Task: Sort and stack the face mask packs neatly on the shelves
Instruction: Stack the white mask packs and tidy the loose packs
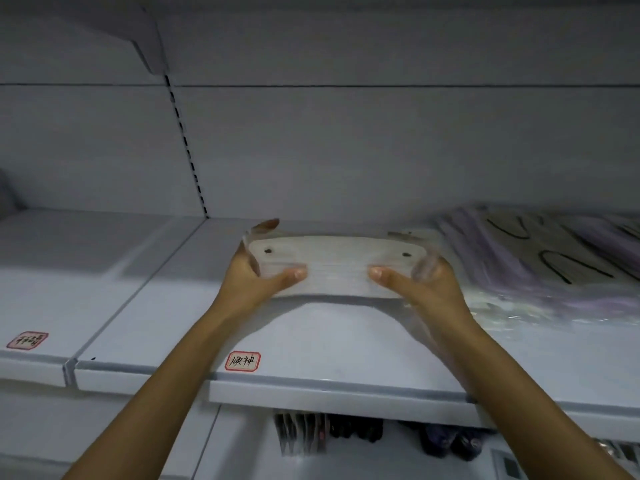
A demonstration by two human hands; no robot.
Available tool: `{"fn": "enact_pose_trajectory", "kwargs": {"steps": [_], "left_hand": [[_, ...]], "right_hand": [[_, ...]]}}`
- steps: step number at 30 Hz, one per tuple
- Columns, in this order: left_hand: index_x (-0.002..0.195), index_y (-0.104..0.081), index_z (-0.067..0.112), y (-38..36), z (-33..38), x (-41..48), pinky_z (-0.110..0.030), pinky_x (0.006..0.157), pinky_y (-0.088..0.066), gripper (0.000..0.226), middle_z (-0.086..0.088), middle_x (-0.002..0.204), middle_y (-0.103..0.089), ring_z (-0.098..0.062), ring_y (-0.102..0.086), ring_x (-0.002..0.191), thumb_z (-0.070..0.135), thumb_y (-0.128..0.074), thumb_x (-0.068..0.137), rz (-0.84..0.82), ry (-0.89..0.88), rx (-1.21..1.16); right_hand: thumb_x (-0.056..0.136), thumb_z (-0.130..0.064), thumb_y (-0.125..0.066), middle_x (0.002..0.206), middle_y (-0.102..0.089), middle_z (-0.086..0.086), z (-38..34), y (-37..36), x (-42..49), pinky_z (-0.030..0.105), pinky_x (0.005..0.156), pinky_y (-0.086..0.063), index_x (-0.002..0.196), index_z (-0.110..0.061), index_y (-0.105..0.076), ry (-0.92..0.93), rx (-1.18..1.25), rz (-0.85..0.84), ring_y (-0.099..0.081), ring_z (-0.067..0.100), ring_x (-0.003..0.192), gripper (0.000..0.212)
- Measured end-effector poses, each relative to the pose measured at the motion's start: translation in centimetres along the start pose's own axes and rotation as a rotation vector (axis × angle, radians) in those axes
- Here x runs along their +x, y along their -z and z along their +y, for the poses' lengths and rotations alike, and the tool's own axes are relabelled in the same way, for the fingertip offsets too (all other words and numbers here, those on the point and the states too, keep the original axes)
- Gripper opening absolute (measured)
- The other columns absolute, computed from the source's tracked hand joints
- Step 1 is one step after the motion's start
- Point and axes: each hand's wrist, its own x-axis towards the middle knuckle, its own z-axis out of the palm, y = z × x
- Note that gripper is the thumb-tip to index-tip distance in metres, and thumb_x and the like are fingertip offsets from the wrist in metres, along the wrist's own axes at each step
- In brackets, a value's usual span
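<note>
White mask pack point(337, 263) between both hands

White metal back panel point(381, 143) behind, with a horizontal seam. Slotted vertical upright strip point(185, 140) runs down it left of centre. White shelf bracket point(138, 32) top left. Two red-bordered handwritten label stickers: one point(242, 361) near centre front, another point(27, 340) far left. Below: dark packets standing upright point(301, 433), dark bundled items point(446, 441) to their right, too blurred to identify.
</note>
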Motion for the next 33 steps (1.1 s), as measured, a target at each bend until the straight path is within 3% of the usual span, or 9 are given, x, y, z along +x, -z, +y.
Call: {"fn": "enact_pose_trajectory", "kwargs": {"steps": [2, 5, 11, 14, 17, 22, 24, 27, 33], "left_hand": [[0.136, -0.043, 0.04, -0.1, -0.2, -0.2, -0.026, 0.082, -0.056, 0.099, -0.005, 0.126, -0.06, -0.021, -0.063, 0.112, 0.02, -0.093, 0.054, -0.01, 0.05, 0.0], [0.132, -0.042, 0.051, 0.1, -1.0, 0.0, -0.036, 0.09, -0.054, 0.1, -0.002, 0.13, -0.058, -0.022, -0.06, 0.116, 0.031, -0.095, 0.05, -0.027, 0.087, 0.024], [0.137, -0.04, 0.041, -0.6, -0.8, -0.1, -0.029, 0.084, -0.056, 0.103, 0.004, 0.125, -0.058, -0.016, -0.059, 0.115, 0.015, -0.091, 0.052, 0.003, 0.05, 0.057], [0.133, -0.045, 0.039, -0.8, 0.0, -0.9, -0.035, 0.096, -0.052, 0.092, -0.014, 0.131, -0.055, -0.028, -0.055, 0.12, 0.022, -0.091, 0.055, 0.053, -0.037, 0.149], [0.125, -0.049, 0.038, 0.2, 2.1, -2.1, -0.041, 0.107, -0.043, 0.074, 0.0, 0.132, -0.056, -0.018, -0.054, 0.123, 0.031, -0.089, 0.063, 0.153, -0.191, 0.297], [0.132, -0.052, 0.026, 4.0, 1.8, -3.7, -0.041, 0.1, -0.05, 0.076, 0.009, 0.121, -0.064, -0.006, -0.061, 0.112, 0.055, -0.077, 0.066, 0.007, 0.036, 0.456], [0.128, -0.054, 0.024, 4.8, 1.6, -5.1, -0.035, 0.095, -0.053, 0.061, 0.014, 0.112, -0.066, 0.005, -0.063, 0.1, 0.041, -0.073, 0.073, 0.007, 0.059, 0.38], [0.113, -0.049, 0.044, 6.8, 3.0, -7.5, -0.011, 0.079, -0.053, 0.053, 0.026, 0.102, -0.063, 0.015, -0.061, 0.092, 0.022, -0.079, 0.075, 0.172, -0.029, 0.254], [0.101, -0.066, 0.018, 19.1, 4.3, -15.0, -0.026, 0.074, -0.056, 0.06, 0.004, 0.099, -0.074, -0.02, -0.07, 0.096, 0.045, -0.082, 0.05, 0.345, -0.034, 0.011]], "right_hand": [[0.056, -0.005, -0.084, 0.111, -0.061, 0.001, 0.9, 0.0, 0.0, 0.039, 0.076, -0.06, 0.107, -0.027, -0.058, -0.013, -0.002, 0.018, -0.064, 0.021, 0.11, 0.061], [0.045, -0.026, -0.087, 0.134, -0.052, 0.002, 1.7, 0.4, -0.4, 0.047, 0.092, -0.054, 0.126, -0.03, -0.053, 0.063, -0.127, 0.086, -0.056, 0.026, 0.121, 0.088], [0.068, -0.02, -0.086, 0.118, -0.064, 0.0, 2.6, 1.2, -0.5, 0.042, 0.091, -0.056, 0.126, -0.027, -0.053, 0.11, -0.305, 0.081, -0.064, 0.019, 0.108, 0.067], [0.075, -0.019, -0.081, 0.106, -0.068, -0.007, 2.1, -0.1, -1.1, 0.023, 0.089, -0.053, 0.119, -0.013, -0.056, 0.261, -0.418, 0.183, -0.065, 0.001, 0.1, 0.051], [0.08, -0.012, -0.076, 0.096, -0.062, -0.021, 1.4, -2.0, -2.2, 0.004, 0.078, -0.043, 0.109, -0.022, -0.054, 0.466, -0.446, 0.256, -0.061, -0.011, 0.092, 0.037], [0.09, -0.016, -0.066, 0.102, -0.057, -0.026, 3.4, -4.0, -2.4, 0.001, 0.074, -0.042, 0.109, -0.034, -0.049, 0.19, -0.54, 0.017, -0.061, -0.002, 0.098, 0.03], [0.091, -0.014, -0.063, 0.101, -0.057, -0.028, 3.5, -5.2, -3.3, -0.002, 0.072, -0.04, 0.113, -0.028, -0.053, 0.205, -0.512, 0.054, -0.059, -0.011, 0.092, 0.028], [0.089, -0.016, -0.067, 0.102, -0.065, -0.024, 2.5, -8.6, -5.5, 0.0, 0.077, -0.043, 0.116, -0.025, -0.058, 0.296, -0.424, 0.085, -0.058, -0.016, 0.096, 0.029], [0.086, -0.009, -0.068, 0.092, -0.072, -0.023, 3.9, -20.6, -10.4, 0.012, 0.071, -0.051, 0.098, -0.026, -0.064, 0.235, -0.199, -0.056, -0.068, -0.002, 0.088, 0.022]]}}
